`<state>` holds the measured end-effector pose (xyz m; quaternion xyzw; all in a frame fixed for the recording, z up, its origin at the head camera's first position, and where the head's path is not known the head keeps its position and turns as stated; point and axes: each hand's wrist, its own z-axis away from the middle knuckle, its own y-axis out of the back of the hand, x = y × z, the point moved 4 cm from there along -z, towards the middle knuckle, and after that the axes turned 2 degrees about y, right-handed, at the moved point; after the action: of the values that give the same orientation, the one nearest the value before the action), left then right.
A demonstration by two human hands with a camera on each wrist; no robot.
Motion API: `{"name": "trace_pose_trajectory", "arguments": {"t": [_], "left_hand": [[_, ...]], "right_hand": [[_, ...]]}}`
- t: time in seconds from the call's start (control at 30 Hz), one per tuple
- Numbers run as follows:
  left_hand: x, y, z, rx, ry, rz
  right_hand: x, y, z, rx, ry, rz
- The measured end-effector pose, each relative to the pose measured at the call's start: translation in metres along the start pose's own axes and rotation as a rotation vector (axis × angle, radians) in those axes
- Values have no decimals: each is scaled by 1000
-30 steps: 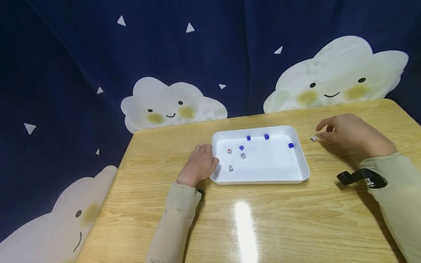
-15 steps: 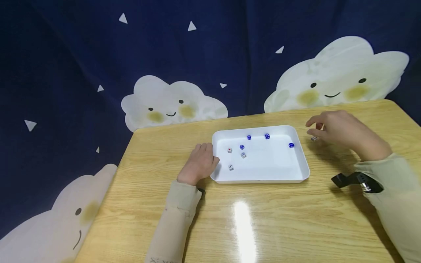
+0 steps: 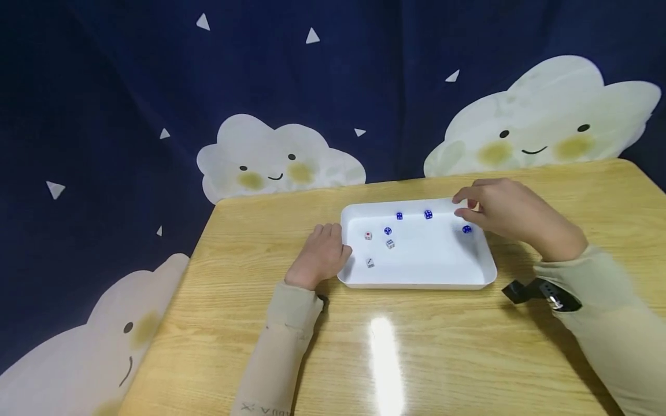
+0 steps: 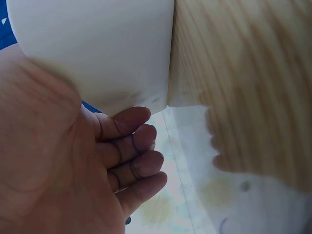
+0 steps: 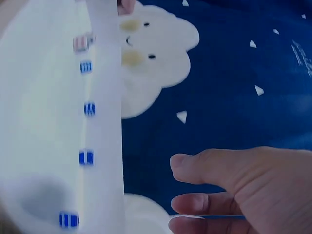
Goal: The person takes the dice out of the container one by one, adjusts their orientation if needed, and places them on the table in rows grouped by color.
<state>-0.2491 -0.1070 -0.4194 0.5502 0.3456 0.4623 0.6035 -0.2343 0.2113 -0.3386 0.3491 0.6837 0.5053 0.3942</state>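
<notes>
At the left end of a white rectangular tray (image 3: 416, 285), my left hand (image 3: 318, 254) holds the rim, its thumb over the edge. In the left wrist view, its fingers (image 4: 131, 119) curl beside the tray's outer wall (image 4: 112, 44). My right hand (image 3: 507, 211) hovers over the tray's right end with thumb and fingers apart, nothing between them. The right wrist view shows that gap between thumb (image 5: 195, 168) and fingers too. Closest to this hand in the tray is a blue die (image 3: 467, 229). The spot where a white die lay on the table is hidden behind the hand.
Inside the tray lie more blue dice, one (image 3: 428, 214) by the back wall, and white dice, one (image 3: 390, 244) left of the middle. The wooden table (image 3: 234, 277) ends at a dark blue curtain (image 3: 260, 63) with smiling clouds.
My right hand has moved left from beside the white die on the table to over the tray's right end. My left hand has stayed on the tray; the head view has shifted slightly.
</notes>
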Motion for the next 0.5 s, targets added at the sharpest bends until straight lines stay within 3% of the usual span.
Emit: {"name": "trace_pose_trajectory", "arguments": {"t": [0.5], "left_hand": [[3,2,0,-3,2,-7]], "right_hand": [[-55,-10,-22,22,185,-45]]}}
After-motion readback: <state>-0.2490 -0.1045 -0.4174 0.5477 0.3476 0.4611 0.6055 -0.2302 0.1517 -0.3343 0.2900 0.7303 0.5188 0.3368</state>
